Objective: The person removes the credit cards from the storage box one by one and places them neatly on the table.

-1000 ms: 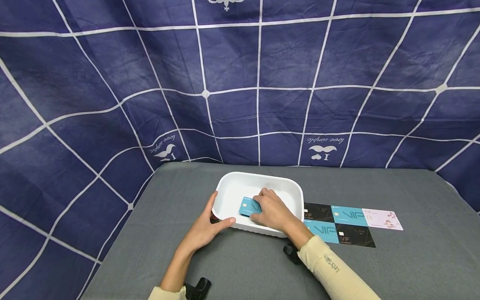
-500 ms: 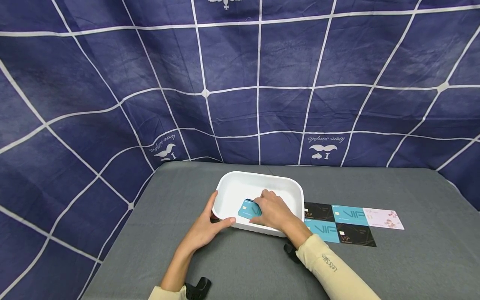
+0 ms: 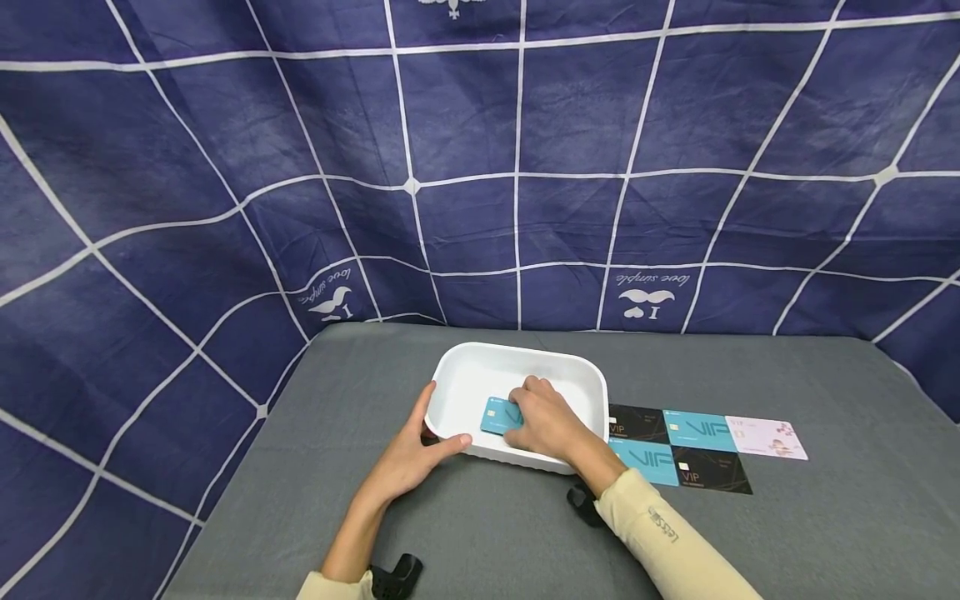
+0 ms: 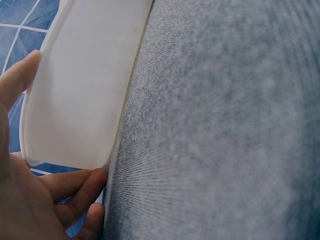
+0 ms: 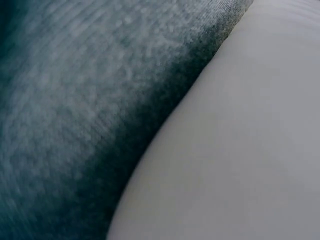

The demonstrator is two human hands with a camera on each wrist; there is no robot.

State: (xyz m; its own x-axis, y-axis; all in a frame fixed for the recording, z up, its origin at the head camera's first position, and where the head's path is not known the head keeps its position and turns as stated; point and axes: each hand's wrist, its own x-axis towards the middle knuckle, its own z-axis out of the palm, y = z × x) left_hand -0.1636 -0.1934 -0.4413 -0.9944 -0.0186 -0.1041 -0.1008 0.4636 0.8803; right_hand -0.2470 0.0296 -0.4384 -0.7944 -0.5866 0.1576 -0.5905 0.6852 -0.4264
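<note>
Now we are holding the blue card (image 3: pixel 497 414) slightly straighter than half a second ago, while our left hand (image 3: pixel 405 463) is staying put. Our right hand (image 3: pixel 551 427) is reaching down into the white box (image 3: pixel 467 383), thumb and fingers pinching the card inside it; our left is clasping the box's near left corner, thumb along the rim.

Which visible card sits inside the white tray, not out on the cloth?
The blue card at the right hand, inside the white tray. The other five cards lie on the gray cloth to its right.
</note>
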